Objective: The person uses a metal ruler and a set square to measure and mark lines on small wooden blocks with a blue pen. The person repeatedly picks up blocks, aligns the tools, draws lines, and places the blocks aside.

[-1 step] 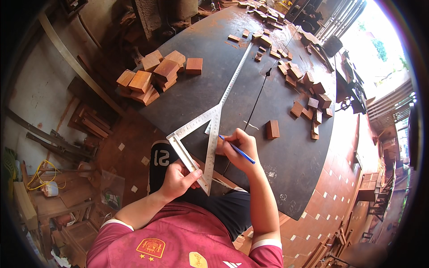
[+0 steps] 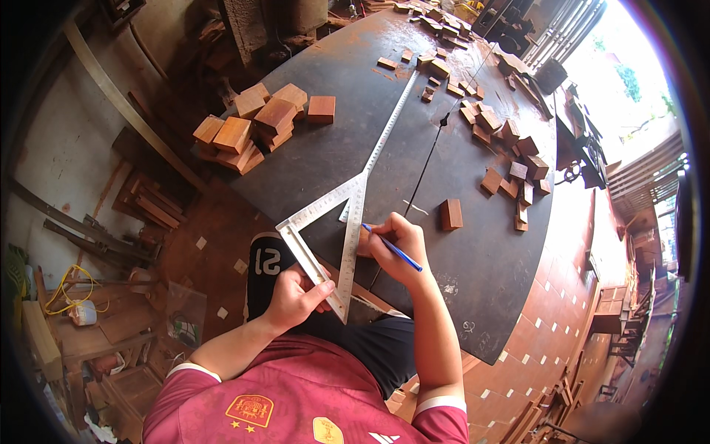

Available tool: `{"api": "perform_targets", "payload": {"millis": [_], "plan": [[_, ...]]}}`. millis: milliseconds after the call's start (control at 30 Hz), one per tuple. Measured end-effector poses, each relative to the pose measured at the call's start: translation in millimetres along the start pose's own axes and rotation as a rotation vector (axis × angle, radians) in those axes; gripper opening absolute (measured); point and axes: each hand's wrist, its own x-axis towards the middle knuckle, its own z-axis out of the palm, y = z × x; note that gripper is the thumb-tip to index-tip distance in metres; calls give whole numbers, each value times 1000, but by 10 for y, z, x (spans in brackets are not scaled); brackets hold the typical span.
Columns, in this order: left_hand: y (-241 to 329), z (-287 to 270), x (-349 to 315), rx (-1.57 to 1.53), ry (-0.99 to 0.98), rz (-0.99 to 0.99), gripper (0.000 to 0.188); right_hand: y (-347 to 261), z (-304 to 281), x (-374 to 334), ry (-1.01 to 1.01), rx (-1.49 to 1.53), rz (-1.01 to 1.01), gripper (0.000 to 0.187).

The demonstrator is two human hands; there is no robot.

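Observation:
My left hand [image 2: 293, 297] is closed on the lower edge of a silver triangular square [image 2: 358, 214], thumb on top, tilted over the near edge of the dark table [image 2: 296, 177]. In my right hand [image 2: 399, 248] is a blue pen [image 2: 401, 255], its tip beside the square's long graduated side. Under those fingers part of a reddish wooden piece [image 2: 364, 243] shows; the rest is hidden. A long steel ruler [image 2: 392, 122] stretches away from the square's top corner. Right of my right hand, a single wooden block [image 2: 451, 214] stands on the table.
Wooden blocks are heaped at the table's left edge [image 2: 234, 135]. Several more blocks [image 2: 518, 171] lie scattered along the right side and far end. A narrow dark slot [image 2: 425, 166] runs across the tabletop. Tiled floor [image 2: 510, 355] lies to the right, cluttered shelving [image 2: 111, 340] to the left.

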Motion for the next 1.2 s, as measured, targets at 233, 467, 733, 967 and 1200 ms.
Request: {"api": "perform_targets", "payload": {"millis": [233, 467, 733, 967, 1200], "plan": [[25, 28, 54, 53, 17, 49, 21, 3, -10, 54, -18, 36, -10, 11], [70, 56, 51, 67, 23, 51, 18, 47, 13, 47, -7, 18, 4, 16], [-2, 25, 62, 101, 31, 42, 20, -50, -127, -50, -247, -164, -109, 15], [30, 46, 45, 27, -11, 37, 21, 49, -255, -38, 98, 200, -2, 10], [53, 149, 93, 37, -42, 61, 21, 108, -238, 5, 178, 123, 16, 7]]}}
